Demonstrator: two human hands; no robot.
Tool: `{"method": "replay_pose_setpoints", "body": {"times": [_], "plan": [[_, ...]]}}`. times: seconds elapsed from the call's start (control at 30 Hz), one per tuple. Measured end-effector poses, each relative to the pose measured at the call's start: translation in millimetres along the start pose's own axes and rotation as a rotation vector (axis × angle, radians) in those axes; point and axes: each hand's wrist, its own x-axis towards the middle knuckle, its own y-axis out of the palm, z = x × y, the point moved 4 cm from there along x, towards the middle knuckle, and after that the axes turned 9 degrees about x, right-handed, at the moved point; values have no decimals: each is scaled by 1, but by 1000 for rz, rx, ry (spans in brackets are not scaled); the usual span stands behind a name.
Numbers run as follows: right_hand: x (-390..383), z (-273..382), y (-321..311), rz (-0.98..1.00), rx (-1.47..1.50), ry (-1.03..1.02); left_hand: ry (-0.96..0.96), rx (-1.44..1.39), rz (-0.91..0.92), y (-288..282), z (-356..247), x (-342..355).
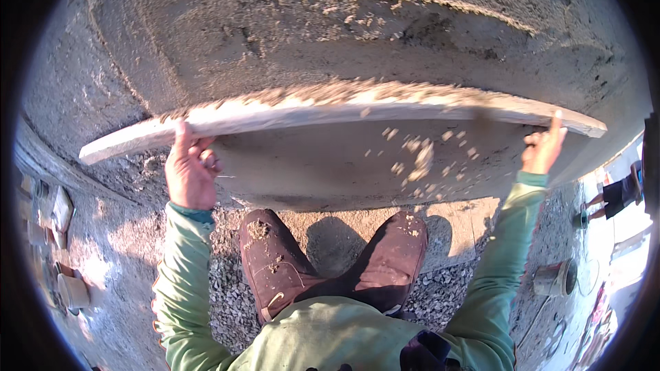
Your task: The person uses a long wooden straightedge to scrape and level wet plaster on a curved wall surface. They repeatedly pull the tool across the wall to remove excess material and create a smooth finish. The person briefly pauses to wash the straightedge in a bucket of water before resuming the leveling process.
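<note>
A long, pale straightedge board spans the view crosswise against a wall coated in grey mortar. Near its left end, my left hand grips the lower edge, with the index finger laid up over the board's face. My right hand holds the board toward its right end, index finger raised along it. Loose mortar is heaped on the board's upper edge, and clumps of mortar are dropping below it. Above the board the mortar is rough and ridged; the surface beneath looks smoother. The board is slightly blurred.
Gravel lies around my legs, and mortar bits cling to my dark trousers. Several containers stand at the left, among them a pale bucket. At the right are another bucket and, farther off, a person.
</note>
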Motion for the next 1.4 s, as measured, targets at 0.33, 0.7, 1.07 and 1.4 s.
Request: {"method": "replay_pose_setpoints", "body": {"times": [0.33, 0.7, 1.07, 1.4], "plan": [[-203, -137, -37, -306, 132, 364, 25, -211, -219, -155, 47, -15], [-282, -133, -111, 319, -525, 710, -513, 72, -695, -114, 27, -67], [-315, 141, -97, 1053, -1278, 1203, -651, 186, -430, 102, -140, -160], [-271, 157, -70, 1618, -928, 951, -538, 225, -164, 170, -194, -162]]}}
